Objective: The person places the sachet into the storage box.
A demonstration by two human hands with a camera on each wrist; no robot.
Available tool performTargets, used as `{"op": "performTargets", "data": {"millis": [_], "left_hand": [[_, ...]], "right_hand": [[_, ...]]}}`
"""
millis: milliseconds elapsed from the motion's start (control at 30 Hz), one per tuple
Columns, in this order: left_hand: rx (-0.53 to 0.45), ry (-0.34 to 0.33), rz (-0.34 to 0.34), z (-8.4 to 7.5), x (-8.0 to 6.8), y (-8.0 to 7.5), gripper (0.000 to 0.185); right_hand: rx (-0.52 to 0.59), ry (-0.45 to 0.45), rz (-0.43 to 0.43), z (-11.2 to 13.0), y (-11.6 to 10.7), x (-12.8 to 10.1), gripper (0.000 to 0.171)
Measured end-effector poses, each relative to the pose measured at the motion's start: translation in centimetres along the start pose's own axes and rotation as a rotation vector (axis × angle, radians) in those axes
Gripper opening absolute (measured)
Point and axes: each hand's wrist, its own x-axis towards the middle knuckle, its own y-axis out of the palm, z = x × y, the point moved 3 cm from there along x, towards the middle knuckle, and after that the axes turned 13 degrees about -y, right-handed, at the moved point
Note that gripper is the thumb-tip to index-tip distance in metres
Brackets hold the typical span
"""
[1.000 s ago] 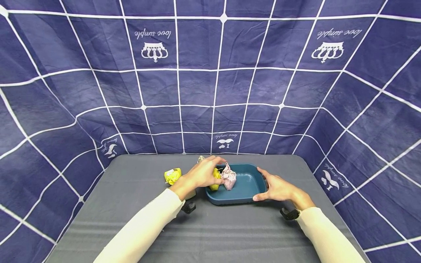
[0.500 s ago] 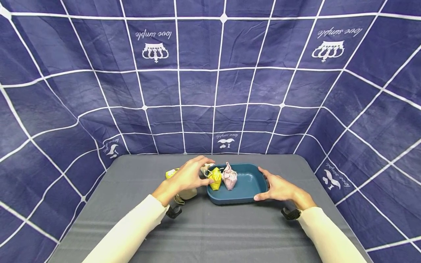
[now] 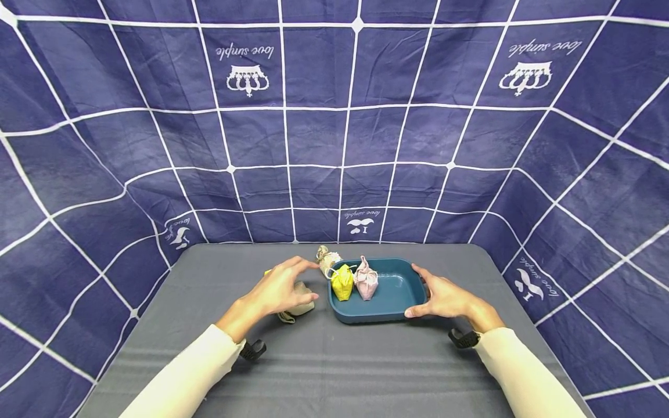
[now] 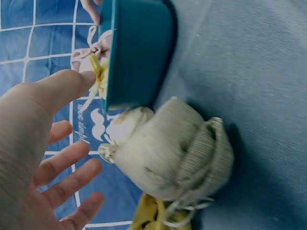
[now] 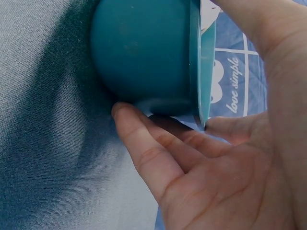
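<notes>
A teal tray (image 3: pixel 397 287) sits mid-table and holds a yellow pouch (image 3: pixel 342 283) beside a pink pouch (image 3: pixel 366 280). My right hand (image 3: pixel 434 293) rests against the tray's right end with fairly straight fingers; in the right wrist view the thumb of that hand (image 5: pixel 216 158) lies under the tray's wall (image 5: pixel 144 52). My left hand (image 3: pixel 292 284) hovers with spread fingers just above a beige pouch (image 3: pixel 302 302) left of the tray and holds nothing. The left wrist view shows this hand (image 4: pixel 57 143) near the beige pouch (image 4: pixel 172 148), apart from it.
A second beige pouch (image 3: pixel 328 259) lies behind the tray's left corner. Another yellow pouch (image 4: pixel 151 215) sits beyond the left hand, mostly hidden in the head view. The grey table (image 3: pixel 334 366) is walled by a blue checked cloth (image 3: pixel 334 145).
My left hand let go of the yellow pouch in the tray and drew back left, to above the beige pouch. My right hand stayed on the tray.
</notes>
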Motion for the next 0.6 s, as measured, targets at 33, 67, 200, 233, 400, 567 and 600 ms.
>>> {"op": "performTargets", "data": {"millis": [33,67,200,233,400,567,600], "left_hand": [[0.005,0.003,-0.006,0.2,-0.2,0.0,0.066],[0.011,0.004,-0.011,0.4,-0.4,0.1,0.066],[0.054,0.0,-0.045,0.9,-1.2,0.4,0.065],[0.063,-0.003,-0.055,1.1,-1.4,0.5,0.065],[0.075,-0.02,-0.092,1.8,-2.5,0.9,0.064],[0.053,-0.049,-0.09,2.9,-3.9,1.4,0.062],[0.048,-0.052,-0.089,3.1,-4.1,1.5,0.063]], "right_hand": [[0.003,0.0,0.002,0.0,0.0,0.0,0.139],[0.004,-0.001,0.003,0.0,0.0,0.0,0.139],[0.005,-0.005,0.002,0.0,-0.1,0.0,0.138],[0.004,-0.008,0.001,0.0,-0.1,0.0,0.138],[0.012,-0.001,0.006,0.1,-0.1,0.0,0.138],[0.008,0.006,0.007,0.1,0.0,0.0,0.138],[0.005,0.007,0.007,0.1,0.0,0.0,0.138]]}}
